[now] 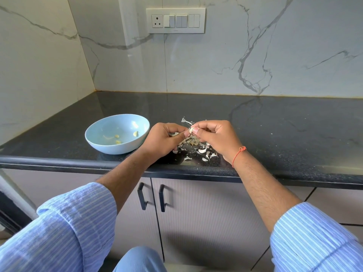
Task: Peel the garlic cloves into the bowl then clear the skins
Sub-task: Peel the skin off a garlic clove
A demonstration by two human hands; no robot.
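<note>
A pale blue bowl (pixel 98 132) stands on the black counter at the left, with several peeled garlic cloves (pixel 136 133) inside. Just right of it, my left hand (pixel 163 138) and my right hand (pixel 216 138) meet above the counter and both pinch one small garlic clove (pixel 191 130) between fingertips and thumbs. A scatter of white garlic skins (pixel 203 151) lies on the counter under and between the hands, with a bit more skin (pixel 185 121) behind them. My palms hide part of the pile.
The black counter (pixel 275 134) runs wide to the right and ends in a rounded front edge. Marble walls close the back and left side. A switch panel (pixel 175 20) is on the back wall. Cabinet doors with black handles (pixel 141 196) are below.
</note>
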